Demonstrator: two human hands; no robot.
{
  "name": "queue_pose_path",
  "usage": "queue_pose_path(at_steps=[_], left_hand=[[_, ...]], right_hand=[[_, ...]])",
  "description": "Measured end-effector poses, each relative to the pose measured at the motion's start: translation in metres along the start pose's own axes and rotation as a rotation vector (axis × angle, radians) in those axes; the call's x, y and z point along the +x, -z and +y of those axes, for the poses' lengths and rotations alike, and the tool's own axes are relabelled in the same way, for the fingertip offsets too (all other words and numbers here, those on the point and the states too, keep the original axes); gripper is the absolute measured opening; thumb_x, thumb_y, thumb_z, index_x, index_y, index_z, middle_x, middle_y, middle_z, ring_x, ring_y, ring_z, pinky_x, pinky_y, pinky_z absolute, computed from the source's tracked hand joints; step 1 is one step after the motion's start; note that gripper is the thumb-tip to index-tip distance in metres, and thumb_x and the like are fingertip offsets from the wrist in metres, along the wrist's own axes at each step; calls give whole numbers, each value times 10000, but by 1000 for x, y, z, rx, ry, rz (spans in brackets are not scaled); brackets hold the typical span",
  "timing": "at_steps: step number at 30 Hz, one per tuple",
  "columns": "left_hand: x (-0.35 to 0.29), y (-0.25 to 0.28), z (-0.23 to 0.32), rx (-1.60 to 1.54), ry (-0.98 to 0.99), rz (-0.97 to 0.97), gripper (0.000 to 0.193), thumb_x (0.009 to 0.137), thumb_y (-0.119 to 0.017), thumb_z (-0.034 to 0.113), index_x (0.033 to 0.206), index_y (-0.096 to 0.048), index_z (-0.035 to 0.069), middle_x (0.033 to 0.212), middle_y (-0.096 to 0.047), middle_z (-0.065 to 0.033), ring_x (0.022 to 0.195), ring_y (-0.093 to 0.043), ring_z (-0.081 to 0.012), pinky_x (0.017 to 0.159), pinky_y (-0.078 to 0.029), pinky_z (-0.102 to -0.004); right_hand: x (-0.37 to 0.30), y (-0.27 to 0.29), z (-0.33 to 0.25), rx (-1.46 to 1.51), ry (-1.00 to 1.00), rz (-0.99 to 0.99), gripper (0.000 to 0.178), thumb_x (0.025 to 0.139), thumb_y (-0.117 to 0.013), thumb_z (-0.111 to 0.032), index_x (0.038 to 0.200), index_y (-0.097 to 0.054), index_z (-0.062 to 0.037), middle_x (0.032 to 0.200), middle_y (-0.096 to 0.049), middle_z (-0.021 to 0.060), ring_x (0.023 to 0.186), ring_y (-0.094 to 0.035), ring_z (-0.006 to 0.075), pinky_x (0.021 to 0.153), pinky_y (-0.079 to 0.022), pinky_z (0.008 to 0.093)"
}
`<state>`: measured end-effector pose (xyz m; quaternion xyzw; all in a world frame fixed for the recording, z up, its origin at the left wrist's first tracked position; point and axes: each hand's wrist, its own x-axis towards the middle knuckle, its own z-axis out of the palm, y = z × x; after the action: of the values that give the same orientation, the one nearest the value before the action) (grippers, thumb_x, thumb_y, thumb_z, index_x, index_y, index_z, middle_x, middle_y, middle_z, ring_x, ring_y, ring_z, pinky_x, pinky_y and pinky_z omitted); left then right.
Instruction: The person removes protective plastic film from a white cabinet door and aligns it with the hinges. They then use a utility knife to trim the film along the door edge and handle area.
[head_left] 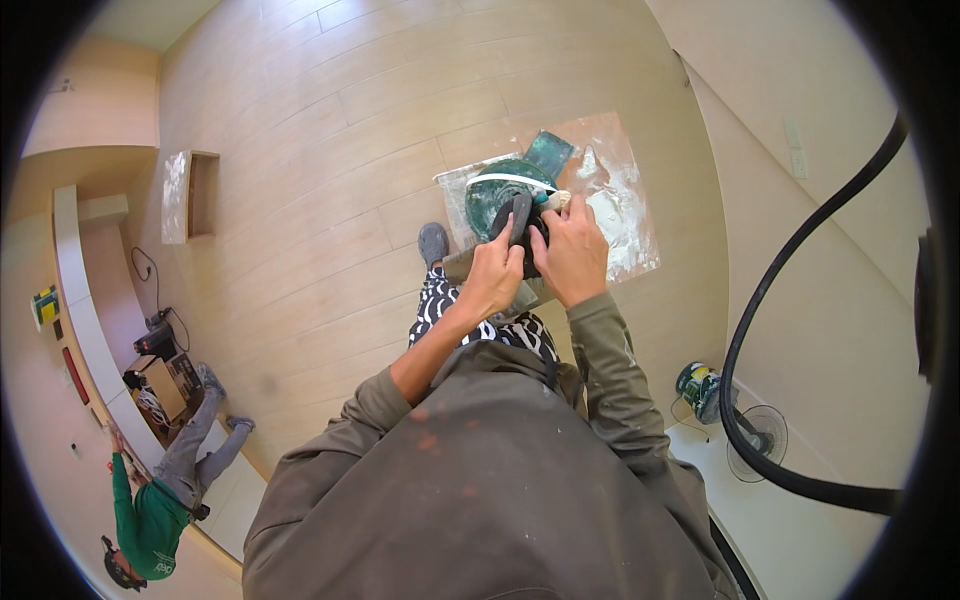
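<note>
In front of me my left hand (pixel 492 275) is closed on a dark grey and black object (pixel 519 218), its index finger stretched along it. I cannot make out the object's kind. My right hand (pixel 578 250) is bent close beside it, fingers curled in near a small pale piece (pixel 557 200); its grip is partly hidden. Beneath the hands stands a green bucket (pixel 483 205) with a white handle across its top. A flat green piece (pixel 549 153) lies just beyond the bucket. White-smeared brown board (pixel 640 215) extends to the right.
A wooden box (pixel 203 195) stands on the floor at left. A person in a green shirt (pixel 152 530) is beside a long counter at lower left, near a cardboard box (pixel 160 385). At right are a thick black hose (pixel 770 280), a stained bucket (pixel 703 390) and a fan (pixel 765 440).
</note>
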<state>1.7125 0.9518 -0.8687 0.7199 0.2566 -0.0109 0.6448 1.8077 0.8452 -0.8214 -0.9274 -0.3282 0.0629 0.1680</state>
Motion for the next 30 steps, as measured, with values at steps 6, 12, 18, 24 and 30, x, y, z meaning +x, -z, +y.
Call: queue_pose_path(at_steps=[6, 12, 18, 24, 30], left_hand=[[1, 0, 3, 68, -45, 15, 619, 943, -455, 134, 1487, -342, -139, 652, -555, -313, 558, -608, -363, 629, -492, -472], [-3, 11, 17, 128, -7, 72, 613, 966, -465, 109, 1505, -301, -132, 665, -570, -327, 594, -620, -439, 639, -484, -516], [0, 21, 33, 254, -91, 138, 625, 967, -475, 65, 1546, -283, -71, 680, -586, -298, 588, -620, -410, 631, -486, -492], [2, 7, 43, 294, -96, 168, 604, 947, -479, 3, 1532, -341, -56, 674, -586, -264, 570, -603, -400, 627, -489, -473], [35, -20, 34, 538, -113, 72, 591, 913, -534, 78, 1485, -432, -32, 914, -662, -319, 812, -672, -459, 752, -528, -521]], right_hand=[[17, -5, -8, 95, -140, 65, 148, 840, -696, -128, 838, -660, 16, 1048, -528, 173, 961, -592, 340, 782, -516, 452], [-1, 94, 3, 569, -177, 184, 105, 991, -592, -53, 942, -568, 36, 1091, -568, 134, 1043, -652, 219, 827, -613, 339], [-26, 151, 57, 1156, -479, 219, 102, 1038, -559, -75, 966, -571, -4, 1004, -650, 122, 1019, -679, 201, 892, -624, 364], [-77, 148, 82, 1472, -546, 378, 66, 1012, -584, -60, 961, -582, -18, 1017, -663, 121, 992, -683, 165, 909, -620, 329], [-107, 135, 100, 1696, -581, 460, 75, 976, -605, -14, 1048, -580, -17, 1072, -639, 130, 1023, -666, 210, 940, -612, 387]])
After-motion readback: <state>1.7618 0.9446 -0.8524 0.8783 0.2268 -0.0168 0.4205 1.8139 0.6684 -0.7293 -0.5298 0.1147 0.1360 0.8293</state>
